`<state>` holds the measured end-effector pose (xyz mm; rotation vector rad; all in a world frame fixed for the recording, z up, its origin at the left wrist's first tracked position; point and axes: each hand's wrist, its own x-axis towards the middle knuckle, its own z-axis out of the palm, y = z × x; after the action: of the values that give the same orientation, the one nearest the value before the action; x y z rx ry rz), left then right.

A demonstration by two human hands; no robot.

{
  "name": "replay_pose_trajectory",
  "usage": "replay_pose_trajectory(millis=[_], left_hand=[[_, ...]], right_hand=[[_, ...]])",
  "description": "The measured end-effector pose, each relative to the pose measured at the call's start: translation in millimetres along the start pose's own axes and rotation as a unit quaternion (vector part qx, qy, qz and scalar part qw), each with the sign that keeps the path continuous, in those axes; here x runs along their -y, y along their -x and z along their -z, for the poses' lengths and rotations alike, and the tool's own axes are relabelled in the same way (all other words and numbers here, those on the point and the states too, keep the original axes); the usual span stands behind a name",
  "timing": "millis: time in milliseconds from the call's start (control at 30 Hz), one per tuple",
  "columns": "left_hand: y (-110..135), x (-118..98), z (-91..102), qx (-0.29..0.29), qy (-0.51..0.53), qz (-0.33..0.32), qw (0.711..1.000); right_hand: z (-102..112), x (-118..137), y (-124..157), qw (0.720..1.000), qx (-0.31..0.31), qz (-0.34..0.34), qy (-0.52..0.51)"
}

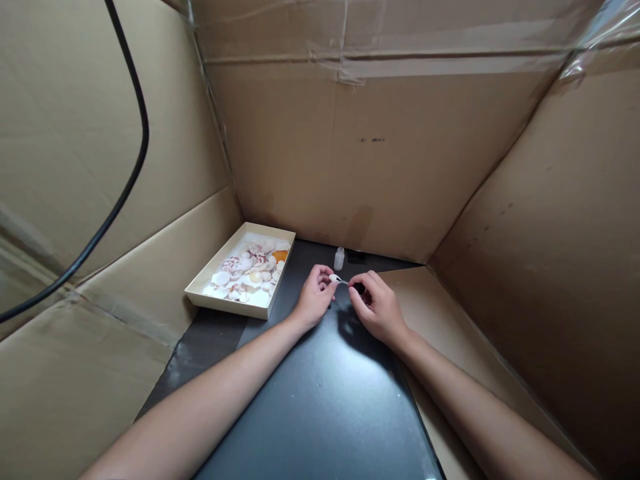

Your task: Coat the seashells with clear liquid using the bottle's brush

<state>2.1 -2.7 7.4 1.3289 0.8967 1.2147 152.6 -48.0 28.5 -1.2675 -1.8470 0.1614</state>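
Observation:
My left hand is closed, pinching a small white shell between thumb and fingertips. My right hand is closed around a thin, brush-like stick, whose end meets the shell or lies very close to it. Something dark shows within the right hand's fingers; whether it is the stick's cap I cannot tell. Just behind both hands, a small whitish bottle stands upright on the dark table.
To the left, a shallow cream box holds many shells, mostly white, one orange. Cardboard walls enclose the table's back and sides. A cardboard sheet lies at the right. A black cable hangs at the upper left.

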Motion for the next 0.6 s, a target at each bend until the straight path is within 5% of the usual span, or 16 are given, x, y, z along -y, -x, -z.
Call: replay_pose_trajectory(millis=[600], left_hand=[[-0.6, 3.5, 0.6, -0.005, -0.011, -0.02, 1.0]], right_hand=[[1.0, 0.5, 0.5, 0.999, 0.002, 0.014, -0.034]])
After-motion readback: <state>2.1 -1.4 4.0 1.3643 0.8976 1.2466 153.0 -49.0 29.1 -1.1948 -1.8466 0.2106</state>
